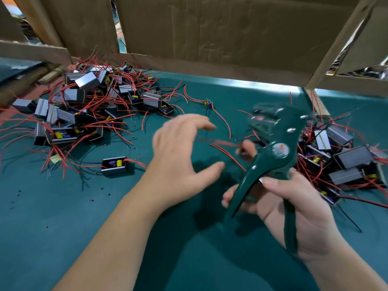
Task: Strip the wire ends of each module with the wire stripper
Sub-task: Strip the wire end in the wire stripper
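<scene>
Modules (84,106) lie in two tangled heaps on the green bench (63,206). One heap sits toward the far left corner and the other (340,160) against the right edge, both bristling with red wires. A cardboard box (210,38) stands along the far edge.

The wire stripper (275,156) is up off the bench, right of centre. Its long axis runs from the near side toward the far edge, handles toward me and head away. The head is blurred, so I cannot tell whether any wire sits in it. My right hand (298,206) is wrapped around both handles, clamped on the tool.

My left hand (180,156) hovers over the middle of the bench with fingers spread apart, gripping nothing, and blurred.

The relation I watch is this. A pair of loose red wires (227,153) lies on the bench between the left hand and the stripper, running slantwise from far left to near right. A lone module (117,166) lies just left of the left hand, with its wire pointing right toward that hand.

I judge the left hand the nearer one for fetching a module. The stripper then needs only a short swing left to meet the wire end.
</scene>
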The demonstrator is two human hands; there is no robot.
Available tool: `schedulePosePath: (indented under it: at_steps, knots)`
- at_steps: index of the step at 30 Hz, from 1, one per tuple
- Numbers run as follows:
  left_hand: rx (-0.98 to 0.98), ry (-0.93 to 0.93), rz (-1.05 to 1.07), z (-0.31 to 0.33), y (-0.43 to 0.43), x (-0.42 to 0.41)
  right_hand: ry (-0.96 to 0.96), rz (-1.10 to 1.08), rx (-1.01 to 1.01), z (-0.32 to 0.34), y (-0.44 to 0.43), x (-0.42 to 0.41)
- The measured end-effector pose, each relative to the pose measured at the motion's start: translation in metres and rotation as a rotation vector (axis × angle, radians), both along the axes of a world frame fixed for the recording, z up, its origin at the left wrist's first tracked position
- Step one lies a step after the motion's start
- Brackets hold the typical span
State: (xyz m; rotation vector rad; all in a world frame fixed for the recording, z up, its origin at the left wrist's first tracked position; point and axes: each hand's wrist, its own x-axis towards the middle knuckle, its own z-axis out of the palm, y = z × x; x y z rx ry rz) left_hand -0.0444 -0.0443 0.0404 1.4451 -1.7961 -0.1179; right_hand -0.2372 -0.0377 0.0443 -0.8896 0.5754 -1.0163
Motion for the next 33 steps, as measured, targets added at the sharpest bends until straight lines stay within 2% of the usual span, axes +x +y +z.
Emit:
schedulePosePath:
  at_steps: [3,5,8,10,13,16,18,19,23,28,31,33]
  knots:
    - [0.067,-0.016,0.41,-0.001,-0.001,0.008,0.011,-0.22,-0.101,0.005,-0.007,-0.008]
    - [0.262,-0.056,0.663,-0.005,-0.002,0.014,-0.018,-0.256,-0.1,0.008,-0.013,-0.014]
    - [0.607,-0.169,0.751,-0.013,-0.003,0.018,-0.016,-0.257,-0.013,0.008,-0.018,-0.018]
    - [0.682,-0.152,0.722,-0.018,-0.003,0.016,-0.003,-0.23,0.004,0.007,-0.019,-0.017]
    - [0.575,-0.12,0.622,-0.019,-0.005,0.01,0.01,-0.191,-0.026,0.005,-0.017,-0.016]
    - [0.344,0.117,0.385,-0.012,-0.006,0.007,0.016,-0.154,-0.05,0.002,-0.015,-0.015]
    - [0.273,0.238,0.278,-0.008,-0.005,0.009,0.011,-0.145,-0.053,0.001,-0.015,-0.014]
    - [0.264,0.227,0.265,-0.008,-0.005,0.011,0.005,-0.146,-0.057,0.001,-0.015,-0.014]
    - [0.292,-0.048,0.325,-0.011,-0.008,0.013,-0.017,-0.143,-0.061,0.001,-0.016,-0.015]
    - [0.31,-0.271,0.316,-0.025,-0.012,0.01,-0.031,-0.126,-0.051,0.001,-0.015,-0.016]
    - [0.24,-0.237,0.491,-0.021,-0.014,0.02,-0.031,-0.116,-0.042,0.001,-0.014,-0.016]
    - [0.264,-0.054,0.481,-0.016,-0.012,0.024,-0.037,-0.111,-0.038,0.001,-0.014,-0.016]
